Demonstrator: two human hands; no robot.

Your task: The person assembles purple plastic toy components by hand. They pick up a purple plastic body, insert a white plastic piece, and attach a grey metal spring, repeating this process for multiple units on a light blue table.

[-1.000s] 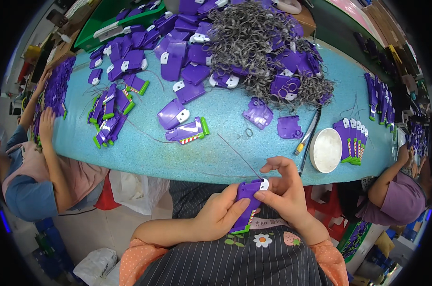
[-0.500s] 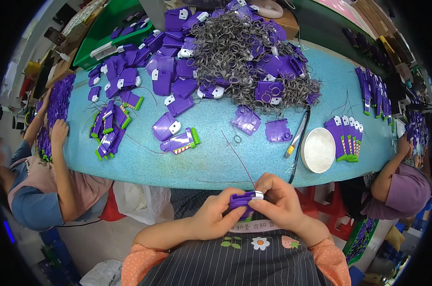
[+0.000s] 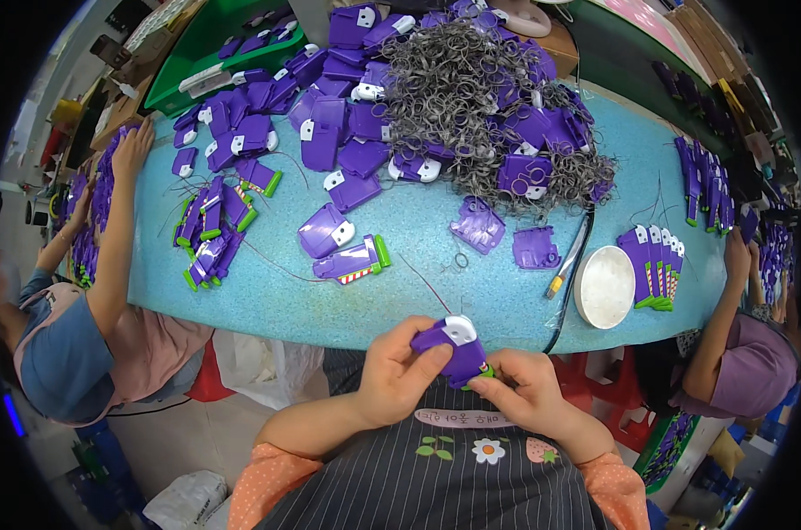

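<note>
Between both hands, just off the table's near edge, is a purple plastic toy wing with a white tip uppermost and a green end below. My left hand grips its left side, thumb across the purple face. My right hand pinches the green end at the lower right. From the white tip a thin reddish wire runs up over the table. Beyond it lie a wing with a striped edge, a purple and white shell, a small loose ring and two purple shell halves.
Grey rings are heaped over purple shells at the back. Wired wings are piled left; others are fanned right, beside a white bowl and a cutter knife. A green bin stands back left. Co-workers sit on both sides.
The wing has been lifted and turned, its white tip now up and its broad face showing. My right hand has shifted from the white tip to the green end. The view has shifted slightly.
</note>
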